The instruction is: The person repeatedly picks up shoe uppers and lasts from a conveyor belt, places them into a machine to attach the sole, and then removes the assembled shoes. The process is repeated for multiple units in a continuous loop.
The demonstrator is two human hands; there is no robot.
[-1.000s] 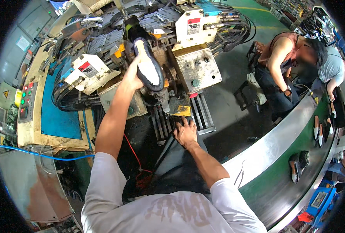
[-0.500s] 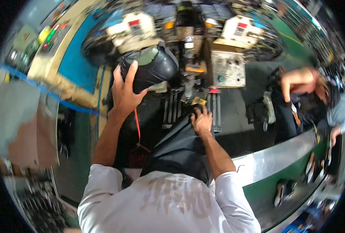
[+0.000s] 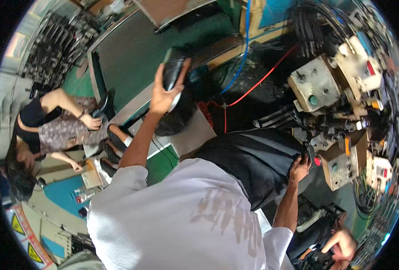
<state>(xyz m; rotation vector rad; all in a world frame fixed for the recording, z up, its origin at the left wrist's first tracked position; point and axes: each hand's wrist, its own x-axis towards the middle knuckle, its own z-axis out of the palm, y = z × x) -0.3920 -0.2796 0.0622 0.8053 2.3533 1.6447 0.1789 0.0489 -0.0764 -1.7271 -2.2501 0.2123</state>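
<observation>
My left hand is stretched out to the far left, closed around a black shoe with a glossy side and a pale greenish edge. The shoe is up in the air, in front of a dark green conveyor belt. On the right, my right hand lies on the knee of my dark trousers, fingers apart. No thing shows in it, though the fingertips are partly hidden.
Grimy control boxes and machine heads with cables stand at the right. A red hose and a blue hose cross ahead. A co-worker sits at the left beside the conveyor; another person bends at the lower right.
My body and view have swung left, away from the machine. The shoe has moved from before the machine to the conveyor side, still in my left hand. My right hand stays at my knee.
</observation>
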